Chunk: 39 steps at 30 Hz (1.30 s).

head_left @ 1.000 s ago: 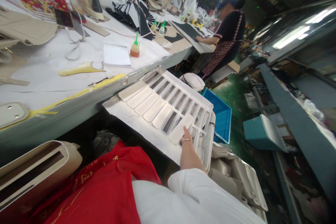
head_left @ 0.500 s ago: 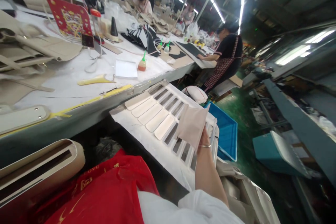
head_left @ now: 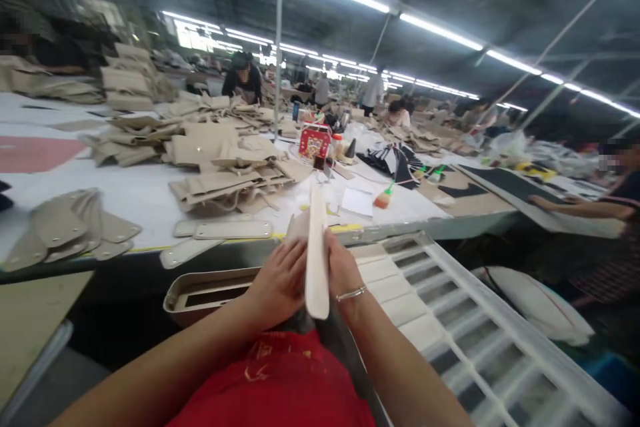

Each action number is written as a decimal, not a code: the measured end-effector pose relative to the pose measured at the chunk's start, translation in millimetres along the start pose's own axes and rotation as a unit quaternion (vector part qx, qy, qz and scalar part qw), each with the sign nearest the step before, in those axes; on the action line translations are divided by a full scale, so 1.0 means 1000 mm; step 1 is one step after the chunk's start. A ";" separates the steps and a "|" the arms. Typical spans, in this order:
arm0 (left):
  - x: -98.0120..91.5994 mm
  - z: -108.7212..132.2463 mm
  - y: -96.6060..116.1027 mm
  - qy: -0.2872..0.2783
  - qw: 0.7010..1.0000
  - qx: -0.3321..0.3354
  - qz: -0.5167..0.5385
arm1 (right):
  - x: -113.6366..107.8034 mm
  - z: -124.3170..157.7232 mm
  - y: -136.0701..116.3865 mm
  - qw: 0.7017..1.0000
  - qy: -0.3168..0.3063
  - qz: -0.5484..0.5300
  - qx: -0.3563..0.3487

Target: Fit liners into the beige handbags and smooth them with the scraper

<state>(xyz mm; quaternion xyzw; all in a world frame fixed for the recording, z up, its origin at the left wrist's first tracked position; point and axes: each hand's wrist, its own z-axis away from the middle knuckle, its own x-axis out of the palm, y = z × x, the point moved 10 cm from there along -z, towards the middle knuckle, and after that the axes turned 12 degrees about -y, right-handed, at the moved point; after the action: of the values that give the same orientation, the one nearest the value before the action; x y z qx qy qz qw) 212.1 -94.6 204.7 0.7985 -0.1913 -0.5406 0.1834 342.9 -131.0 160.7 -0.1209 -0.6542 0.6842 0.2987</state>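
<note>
I hold a beige leather piece (head_left: 317, 260) upright and edge-on in front of my chest, with a hand on each side of it. My left hand (head_left: 278, 280) presses its left face with the fingers wrapped against it. My right hand (head_left: 341, 269), with a thin bracelet on the wrist, grips its right face. To the right, a white slotted tray (head_left: 480, 340) holds more beige pieces (head_left: 387, 280) in its slots. Below my arms lies red cloth (head_left: 270, 380) on my lap.
A beige box-shaped part (head_left: 205, 287) lies just beyond my left hand. The long white worktable (head_left: 145, 197) carries stacks of beige cut pieces (head_left: 220, 167), flat strips (head_left: 233, 230), an orange glue bottle (head_left: 384, 199) and a red box (head_left: 314, 142). A co-worker (head_left: 600, 207) works at right.
My right hand lifted one beige piece out of the slotted tray and carried it left to my chest. My left hand came in and took hold too. My view swung left and up.
</note>
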 end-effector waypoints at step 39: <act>-0.045 0.246 -0.226 0.339 0.759 -0.414 0.372 | 0.164 -0.025 0.080 0.468 -0.264 0.801 -0.266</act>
<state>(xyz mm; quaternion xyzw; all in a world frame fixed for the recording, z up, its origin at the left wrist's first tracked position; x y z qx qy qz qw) -8.4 101.1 41.4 0.6420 -0.1562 -0.1509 0.7353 206.4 -14.9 117.4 -0.4789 -0.4699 0.4173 -0.6129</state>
